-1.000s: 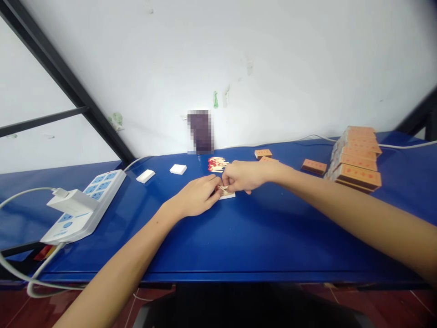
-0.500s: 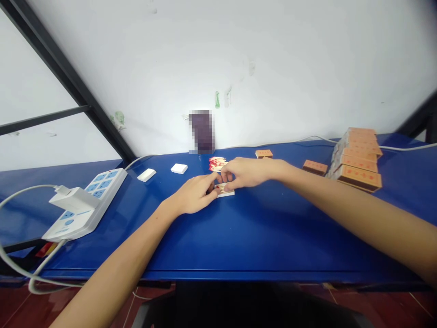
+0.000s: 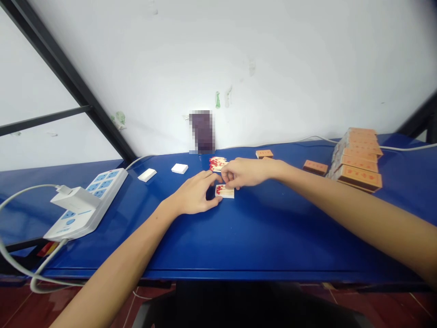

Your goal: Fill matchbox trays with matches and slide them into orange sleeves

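A small white matchbox tray (image 3: 225, 192) with red-tipped matches in it lies on the blue table (image 3: 239, 232). My left hand (image 3: 194, 195) holds the tray's left end between thumb and fingers. My right hand (image 3: 244, 172) hovers over the tray's far side with its fingertips pinched together on a few matches. A loose pile of red-tipped matches (image 3: 217, 163) lies just behind the tray, by the wall.
Two empty white trays (image 3: 146, 175) (image 3: 179, 168) lie to the left. A white power strip (image 3: 88, 202) with a plugged adapter and cables sits at far left. Orange matchbox sleeves (image 3: 263, 154) (image 3: 314, 167) and a stack of them (image 3: 358, 157) stand at right.
My left hand has opened from covering the tray to holding its end, so the matches inside now show. My right hand has lifted slightly above the tray.
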`<action>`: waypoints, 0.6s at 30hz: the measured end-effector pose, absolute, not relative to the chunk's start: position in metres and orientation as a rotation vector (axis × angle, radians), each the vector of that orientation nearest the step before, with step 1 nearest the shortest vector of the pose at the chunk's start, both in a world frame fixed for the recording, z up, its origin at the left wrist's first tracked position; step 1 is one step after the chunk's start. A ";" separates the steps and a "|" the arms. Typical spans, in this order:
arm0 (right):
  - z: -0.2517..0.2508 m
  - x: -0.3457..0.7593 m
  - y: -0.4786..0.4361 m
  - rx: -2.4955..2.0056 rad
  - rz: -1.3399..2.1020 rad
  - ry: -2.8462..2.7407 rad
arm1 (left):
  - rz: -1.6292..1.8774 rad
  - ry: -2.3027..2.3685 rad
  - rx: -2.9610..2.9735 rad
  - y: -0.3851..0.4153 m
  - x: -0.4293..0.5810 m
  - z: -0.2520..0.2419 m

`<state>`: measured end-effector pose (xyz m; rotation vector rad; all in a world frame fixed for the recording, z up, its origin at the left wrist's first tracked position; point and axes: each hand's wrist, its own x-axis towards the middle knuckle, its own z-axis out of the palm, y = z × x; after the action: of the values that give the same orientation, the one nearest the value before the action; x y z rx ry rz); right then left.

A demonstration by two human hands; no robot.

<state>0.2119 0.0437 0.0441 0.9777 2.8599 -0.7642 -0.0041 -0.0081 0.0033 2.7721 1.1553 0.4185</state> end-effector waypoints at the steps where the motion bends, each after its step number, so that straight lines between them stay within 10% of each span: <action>1: 0.046 0.212 0.043 0.977 -0.773 2.846 | 0.447 1.138 2.763 -0.009 -0.004 0.003; 18: 0.039 0.214 0.046 0.915 -0.906 2.903 | 0.488 1.082 2.689 -0.006 -0.006 0.003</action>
<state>0.2137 0.0460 0.0395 0.9150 2.9034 -0.9063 -0.0056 -0.0057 0.0033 2.6890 1.0815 0.4883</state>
